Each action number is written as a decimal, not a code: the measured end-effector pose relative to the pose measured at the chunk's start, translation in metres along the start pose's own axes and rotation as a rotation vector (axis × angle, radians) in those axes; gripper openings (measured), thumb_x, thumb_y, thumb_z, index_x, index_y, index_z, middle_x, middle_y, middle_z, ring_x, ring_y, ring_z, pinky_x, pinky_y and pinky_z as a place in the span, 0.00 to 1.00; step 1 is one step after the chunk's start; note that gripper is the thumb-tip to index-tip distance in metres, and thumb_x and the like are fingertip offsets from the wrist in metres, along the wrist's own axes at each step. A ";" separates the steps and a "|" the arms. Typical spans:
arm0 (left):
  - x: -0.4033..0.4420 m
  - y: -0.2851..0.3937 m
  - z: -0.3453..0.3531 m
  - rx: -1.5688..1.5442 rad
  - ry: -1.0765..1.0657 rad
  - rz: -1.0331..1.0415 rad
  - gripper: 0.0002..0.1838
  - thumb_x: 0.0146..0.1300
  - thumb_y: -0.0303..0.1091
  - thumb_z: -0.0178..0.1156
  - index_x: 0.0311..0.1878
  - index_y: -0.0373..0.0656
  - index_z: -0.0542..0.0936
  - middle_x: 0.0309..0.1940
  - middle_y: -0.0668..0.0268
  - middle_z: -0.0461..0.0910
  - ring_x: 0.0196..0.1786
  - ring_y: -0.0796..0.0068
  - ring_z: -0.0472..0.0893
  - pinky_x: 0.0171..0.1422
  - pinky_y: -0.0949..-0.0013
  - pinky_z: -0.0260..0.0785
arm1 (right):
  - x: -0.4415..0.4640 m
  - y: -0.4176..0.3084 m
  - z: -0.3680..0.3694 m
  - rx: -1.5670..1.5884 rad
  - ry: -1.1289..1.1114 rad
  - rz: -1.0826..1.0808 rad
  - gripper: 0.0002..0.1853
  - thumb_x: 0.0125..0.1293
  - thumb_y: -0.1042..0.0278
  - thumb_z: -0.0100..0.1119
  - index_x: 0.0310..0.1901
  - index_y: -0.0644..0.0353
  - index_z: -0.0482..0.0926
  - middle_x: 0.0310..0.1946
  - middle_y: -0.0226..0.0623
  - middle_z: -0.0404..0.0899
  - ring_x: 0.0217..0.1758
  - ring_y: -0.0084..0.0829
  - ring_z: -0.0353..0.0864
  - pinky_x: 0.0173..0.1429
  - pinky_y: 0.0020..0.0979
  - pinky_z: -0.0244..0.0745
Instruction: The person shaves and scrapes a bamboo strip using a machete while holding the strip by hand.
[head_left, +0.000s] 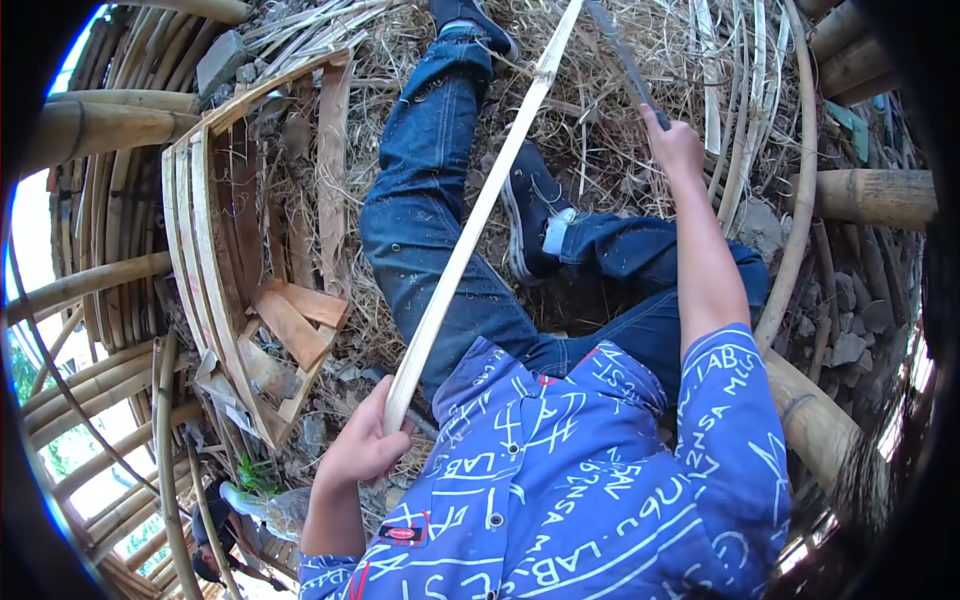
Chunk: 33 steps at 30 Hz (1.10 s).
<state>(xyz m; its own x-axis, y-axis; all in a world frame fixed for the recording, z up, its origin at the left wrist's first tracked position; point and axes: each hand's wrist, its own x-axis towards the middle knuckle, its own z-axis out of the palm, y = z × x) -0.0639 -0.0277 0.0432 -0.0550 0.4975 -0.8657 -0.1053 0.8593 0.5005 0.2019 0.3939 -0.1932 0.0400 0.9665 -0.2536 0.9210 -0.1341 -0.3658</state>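
Note:
A long pale split strip of bamboo (478, 215) runs from the lower middle up past the top edge, crossing above my jeans-clad leg. My left hand (370, 438) is closed around its lower end. At the upper right my right hand (674, 148) grips the handle of a long dark-bladed knife (622, 55). The blade points up and to the left, apart from the strip in this view, with its tip near the top edge. Thin shavings (600, 130) cover the ground around my shoes.
A wooden crate (205, 250) with loose boards stands at the left. Thick bamboo poles (880, 198) lie at the right, and more poles (110, 130) at the left. Stones (850, 345) lie at the right. Another person (225, 535) is at the lower left.

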 end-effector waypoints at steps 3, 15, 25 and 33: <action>0.004 -0.003 -0.003 -0.048 -0.018 0.007 0.32 0.49 0.21 0.53 0.62 0.34 0.63 0.26 0.70 0.71 0.17 0.84 0.70 0.17 0.77 0.61 | 0.004 0.032 0.009 0.129 0.102 -0.009 0.42 0.59 0.22 0.48 0.34 0.63 0.86 0.29 0.56 0.83 0.41 0.54 0.84 0.44 0.44 0.76; 0.018 -0.012 0.001 0.539 0.292 0.193 0.29 0.58 0.26 0.61 0.62 0.35 0.64 0.23 0.62 0.77 0.16 0.75 0.77 0.20 0.68 0.68 | -0.162 0.003 0.022 0.977 -0.287 -0.213 0.33 0.67 0.31 0.51 0.24 0.59 0.73 0.13 0.26 0.69 0.17 0.17 0.71 0.22 0.21 0.64; 0.014 -0.010 0.007 0.549 0.376 0.305 0.22 0.61 0.32 0.64 0.55 0.37 0.69 0.30 0.44 0.78 0.35 0.40 0.79 0.39 0.53 0.70 | -0.268 -0.035 0.016 0.798 -0.698 -0.542 0.34 0.64 0.34 0.57 0.22 0.64 0.73 0.13 0.31 0.69 0.18 0.20 0.64 0.23 0.29 0.61; 0.016 -0.060 -0.032 -0.450 -0.247 0.171 0.27 0.66 0.29 0.59 0.66 0.44 0.63 0.27 0.74 0.68 0.22 0.88 0.66 0.20 0.79 0.62 | -0.290 -0.062 0.013 0.656 -0.853 -0.736 0.29 0.67 0.43 0.58 0.23 0.65 0.73 0.13 0.36 0.68 0.17 0.23 0.70 0.23 0.30 0.63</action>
<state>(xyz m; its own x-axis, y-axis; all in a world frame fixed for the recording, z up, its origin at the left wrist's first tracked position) -0.0901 -0.0754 -0.0009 0.1209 0.6853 -0.7182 -0.5335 0.6550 0.5351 0.1285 0.1191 -0.1088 -0.8704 0.4480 -0.2042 0.2518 0.0488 -0.9665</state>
